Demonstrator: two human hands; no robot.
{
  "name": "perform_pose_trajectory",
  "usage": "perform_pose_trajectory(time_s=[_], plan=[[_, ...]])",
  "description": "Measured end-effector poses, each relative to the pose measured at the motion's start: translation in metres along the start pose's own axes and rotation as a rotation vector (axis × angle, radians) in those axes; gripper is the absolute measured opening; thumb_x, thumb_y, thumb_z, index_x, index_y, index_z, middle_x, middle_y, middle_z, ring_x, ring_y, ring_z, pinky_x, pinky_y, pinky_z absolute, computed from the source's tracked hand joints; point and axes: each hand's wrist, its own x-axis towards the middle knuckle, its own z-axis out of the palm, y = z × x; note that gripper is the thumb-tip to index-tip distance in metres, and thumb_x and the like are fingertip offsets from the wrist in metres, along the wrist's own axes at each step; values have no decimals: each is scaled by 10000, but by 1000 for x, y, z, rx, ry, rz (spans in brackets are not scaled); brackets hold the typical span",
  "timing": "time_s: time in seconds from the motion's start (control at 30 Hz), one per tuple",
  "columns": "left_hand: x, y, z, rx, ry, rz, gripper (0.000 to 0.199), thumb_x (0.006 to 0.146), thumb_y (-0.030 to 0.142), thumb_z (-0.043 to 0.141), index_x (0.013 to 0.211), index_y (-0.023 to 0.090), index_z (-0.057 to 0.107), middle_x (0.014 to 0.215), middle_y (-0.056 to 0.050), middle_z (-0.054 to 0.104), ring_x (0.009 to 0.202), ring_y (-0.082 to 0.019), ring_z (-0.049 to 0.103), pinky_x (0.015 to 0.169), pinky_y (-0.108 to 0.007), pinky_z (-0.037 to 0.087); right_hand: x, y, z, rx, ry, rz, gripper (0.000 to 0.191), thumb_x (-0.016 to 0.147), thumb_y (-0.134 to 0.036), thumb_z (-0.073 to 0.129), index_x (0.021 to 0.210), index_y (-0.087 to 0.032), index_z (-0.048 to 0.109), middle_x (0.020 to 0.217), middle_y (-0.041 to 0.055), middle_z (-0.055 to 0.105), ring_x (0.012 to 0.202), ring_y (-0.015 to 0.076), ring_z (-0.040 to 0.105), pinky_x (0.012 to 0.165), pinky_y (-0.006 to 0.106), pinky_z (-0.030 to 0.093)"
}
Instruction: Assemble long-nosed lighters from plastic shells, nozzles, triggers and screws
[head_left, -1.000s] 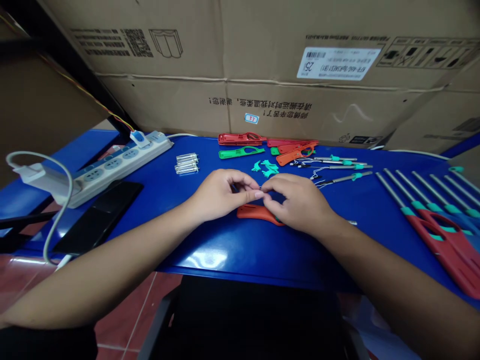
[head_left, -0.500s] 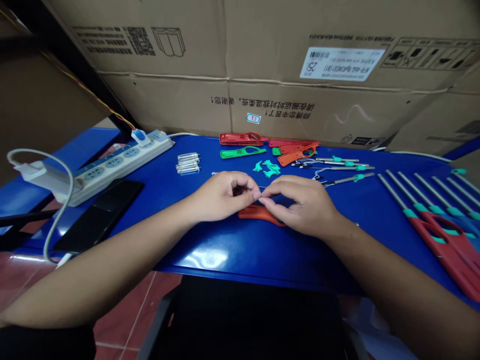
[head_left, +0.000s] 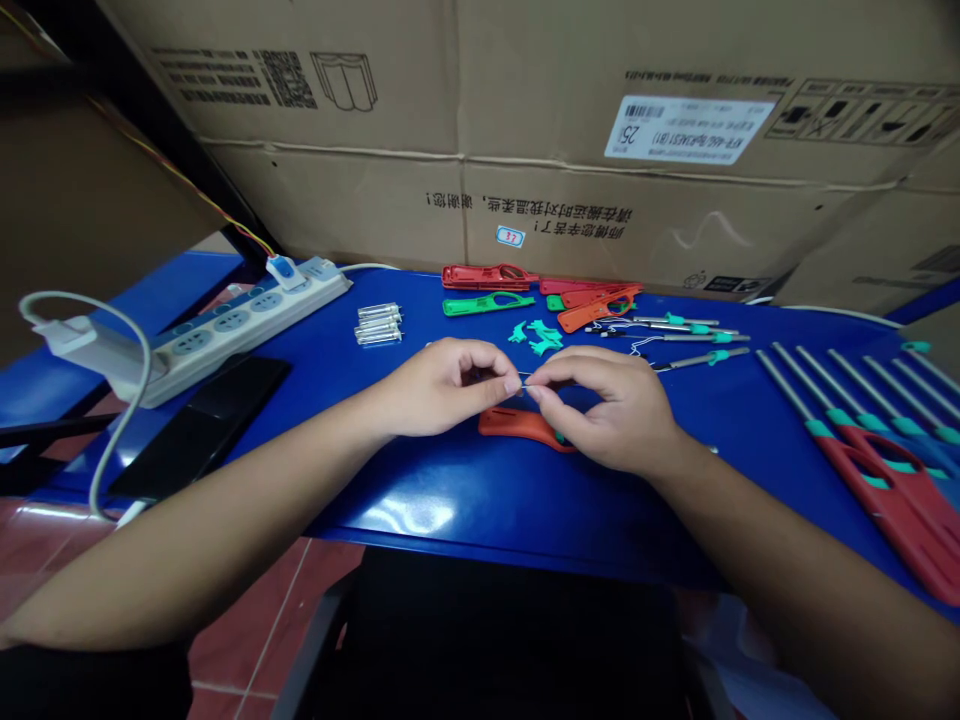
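Near the middle of the blue table, my left hand (head_left: 450,388) and my right hand (head_left: 611,405) meet at their fingertips, both closed in a pinch. A thin, pale wire (head_left: 524,386) shows in the small gap between them; its ends are hidden by the fingers. Just below lies an orange lighter handle shell (head_left: 517,425), partly covered by my right hand, with a bit of green at its right end. Beyond the fingers sit several small turquoise triggers (head_left: 546,337). Several metal lighter tubes (head_left: 686,328) with turquoise collars and thin wires lie to the right of these.
Red, green and orange handle shells (head_left: 491,278) lie along the cardboard box (head_left: 375,190). Clear-and-metal cylinders (head_left: 378,324) are grouped at left, near a power strip (head_left: 247,320) and a black phone (head_left: 202,425). Long lighters with red handles (head_left: 892,500) fill the right side.
My fingertips have parted slightly, so a short stretch of the thin wire now shows between them. The view has shifted a little; the other parts lie as before.
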Motion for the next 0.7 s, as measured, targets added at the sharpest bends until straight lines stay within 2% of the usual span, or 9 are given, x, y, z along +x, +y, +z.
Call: perform_pose_trajectory(time_s=[0.07,0.13,0.2,0.3,0.4,0.47,0.6,0.7], plan=[[-2,-3,-9,265,-81,15,401,824,516,719,1027,171,692,968,-50,675,859,-176,615,760,-276,468,0,0,1,60,-100,113,78,837,-171,638,817,-195,709,788,19,731,694,137,656,674,271,523],[-3,-7,-15,489,-164,-14,565,696,547,822,1099,178,679,1018,-58,663,889,-203,613,772,-290,464,1,1,3,145,-238,269,74,812,-172,637,803,-182,710,753,12,712,641,120,628,610,244,503],[-2,-12,-16,599,-224,-57,555,677,508,845,1089,175,682,1016,-61,657,874,-206,613,756,-286,457,3,1,6,194,-371,404,70,790,-173,638,783,-176,707,703,-1,690,590,104,595,551,220,469],[-1,-15,-11,619,-247,-56,381,722,388,816,1012,173,694,984,-53,657,857,-195,613,731,-269,446,8,1,12,192,-494,526,56,771,-175,646,755,-172,700,649,-16,664,552,91,558,513,204,428],[-1,-15,-4,596,-208,-4,222,749,282,762,928,176,685,947,-38,653,856,-183,608,739,-263,437,15,2,17,204,-540,589,55,763,-177,654,770,-176,708,681,-9,691,578,99,581,526,205,434],[-1,-14,-1,583,-178,-2,246,741,277,765,941,170,667,950,-37,652,846,-180,604,726,-265,429,18,4,19,192,-548,608,72,752,-163,652,782,-179,715,712,0,715,616,115,615,546,211,452],[0,-15,-1,540,-150,-47,452,726,375,799,1088,154,639,954,-46,652,819,-185,594,691,-271,417,20,6,18,168,-594,618,92,741,-144,644,782,-185,714,725,9,729,644,137,643,578,235,488],[2,-19,0,483,-207,43,380,785,316,754,1129,181,669,957,-42,647,833,-174,597,715,-267,421,20,2,14,215,-662,620,84,745,-158,630,769,-195,703,682,-9,708,613,127,625,568,233,490]])
